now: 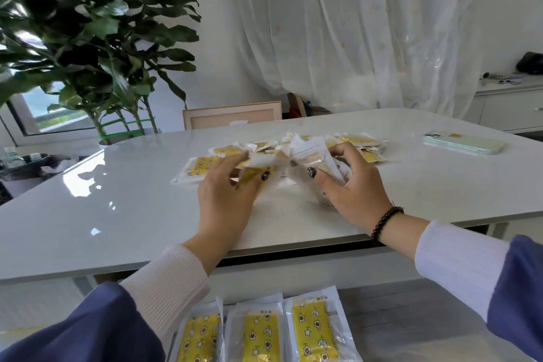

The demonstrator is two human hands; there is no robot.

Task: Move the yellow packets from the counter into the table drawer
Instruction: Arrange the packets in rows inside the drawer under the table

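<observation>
A loose pile of yellow packets (361,145) in clear-white wrappers lies across the middle of the white counter (117,200). My left hand (226,197) pinches one yellow packet (254,176) at the pile's near edge. My right hand (349,188) grips a bunch of packets (311,156) held on edge, their white backs toward me. Below the counter's front edge the open drawer (411,317) holds three yellow packets (314,329) laid side by side, face up.
A phone in a pale green case (464,142) lies on the counter at the right. A large leafy plant (97,38) stands at the back left, a chair back (232,117) behind the counter, a white sideboard (511,106) far right.
</observation>
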